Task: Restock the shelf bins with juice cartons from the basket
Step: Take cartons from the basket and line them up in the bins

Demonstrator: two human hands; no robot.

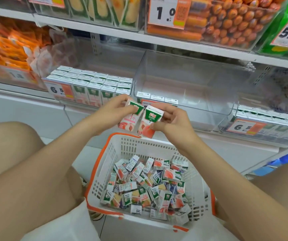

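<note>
I have two peach juice cartons up in front of the shelf, one in each hand, leaning top to top so they touch above the basket's far rim. My left hand (112,110) pinches the left carton (128,121) by its top, and my right hand (172,122) wraps its fingers round the side of the right carton (150,117), thumb at its lower edge. Directly below sits the white basket (139,146) with its orange rim, between my knees, holding a loose pile of cartons (148,186) lying every which way. Just behind my hands is the middle bin (209,105), clear-walled, with a short row of cartons (157,97) at its front left. The left bin (85,97) is packed in neat rows; the right bin (268,131) carries a price tag (242,126).
</note>
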